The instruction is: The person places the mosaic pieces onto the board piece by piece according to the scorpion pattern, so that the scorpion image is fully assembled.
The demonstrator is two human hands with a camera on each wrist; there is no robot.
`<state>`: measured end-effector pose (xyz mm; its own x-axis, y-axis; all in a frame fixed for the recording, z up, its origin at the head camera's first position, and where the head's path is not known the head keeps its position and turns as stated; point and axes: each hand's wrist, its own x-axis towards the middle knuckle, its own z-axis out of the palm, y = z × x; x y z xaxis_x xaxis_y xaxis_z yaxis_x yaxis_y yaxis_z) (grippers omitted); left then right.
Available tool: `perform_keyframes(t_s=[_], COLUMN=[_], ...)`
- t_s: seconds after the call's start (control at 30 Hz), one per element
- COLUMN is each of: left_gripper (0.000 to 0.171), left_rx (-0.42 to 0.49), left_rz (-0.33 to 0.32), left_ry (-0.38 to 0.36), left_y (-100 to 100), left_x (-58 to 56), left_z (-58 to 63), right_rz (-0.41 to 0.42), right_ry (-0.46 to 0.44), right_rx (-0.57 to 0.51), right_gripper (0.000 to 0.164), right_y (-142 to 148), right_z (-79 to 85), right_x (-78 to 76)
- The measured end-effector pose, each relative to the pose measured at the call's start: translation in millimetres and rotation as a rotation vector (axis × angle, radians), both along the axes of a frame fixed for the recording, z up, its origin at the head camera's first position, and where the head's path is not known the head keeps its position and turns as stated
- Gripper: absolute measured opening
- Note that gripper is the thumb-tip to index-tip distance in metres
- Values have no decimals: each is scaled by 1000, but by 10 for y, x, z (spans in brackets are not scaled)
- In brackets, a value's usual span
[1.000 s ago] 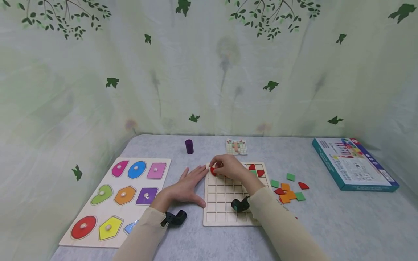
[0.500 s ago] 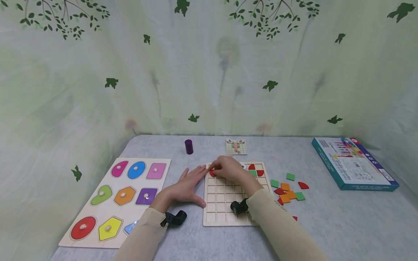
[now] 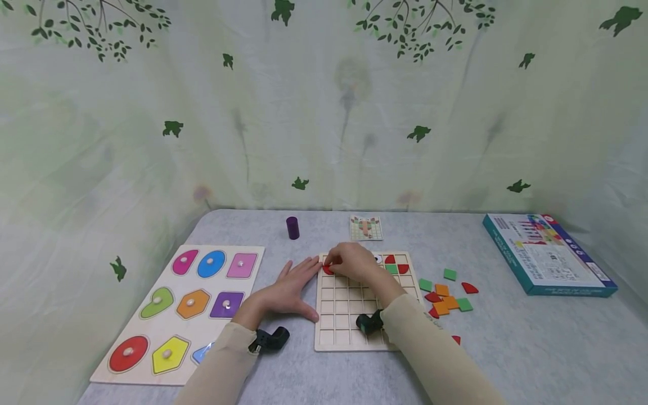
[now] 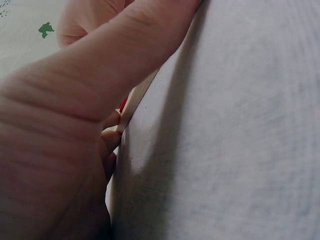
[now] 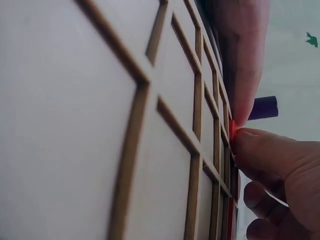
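A pale wooden grid board (image 3: 341, 323) lies on the table in front of me. My right hand (image 3: 356, 263) pinches a red quarter-circle tile (image 5: 232, 129) between thumb and forefinger at the board's upper left corner. The same red tile (image 3: 328, 270) shows under the fingertips in the head view. My left hand (image 3: 291, 289) lies with spread, straight fingers against the board's left edge, fingertips near the upper corner and thumb lower down. Near the board's upper right sit a green square tile (image 3: 391, 269) and red quarter-circle tiles (image 3: 403, 269). My right hand hides part of the upper rows.
Loose green, orange (image 3: 441, 290) and red tiles lie right of the board. A knobbed shape puzzle (image 3: 202, 281) is at the left. Behind the board are a purple cylinder (image 3: 292, 228) and a pattern card (image 3: 366, 228). A teal-edged box (image 3: 549, 256) lies far right.
My right hand has shifted slightly left and down with the red tile, closer to the board's left edge. The left hand has stayed in place.
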<state>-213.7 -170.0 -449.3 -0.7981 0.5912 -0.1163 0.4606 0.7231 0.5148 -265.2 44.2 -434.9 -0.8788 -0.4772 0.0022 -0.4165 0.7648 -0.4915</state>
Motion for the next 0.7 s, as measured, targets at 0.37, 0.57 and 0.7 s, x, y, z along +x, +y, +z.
perform_keyframes(t_s=[0.37, 0.57, 0.7], left_gripper=[121, 121, 121], left_rx=[-12, -4, -8], left_rz=[-11, -16, -11], left_ry=[22, 29, 21], left_y=[7, 6, 9], left_x=[1, -1, -1], left_z=[-24, -25, -15], right_rz=[0, 15, 29], right_ry=[-33, -12, -12], right_rx=[-97, -141, -169], right_gripper=[20, 20, 22], right_y=[165, 360, 520], right_z=[36, 125, 177], right_x=[124, 217, 270])
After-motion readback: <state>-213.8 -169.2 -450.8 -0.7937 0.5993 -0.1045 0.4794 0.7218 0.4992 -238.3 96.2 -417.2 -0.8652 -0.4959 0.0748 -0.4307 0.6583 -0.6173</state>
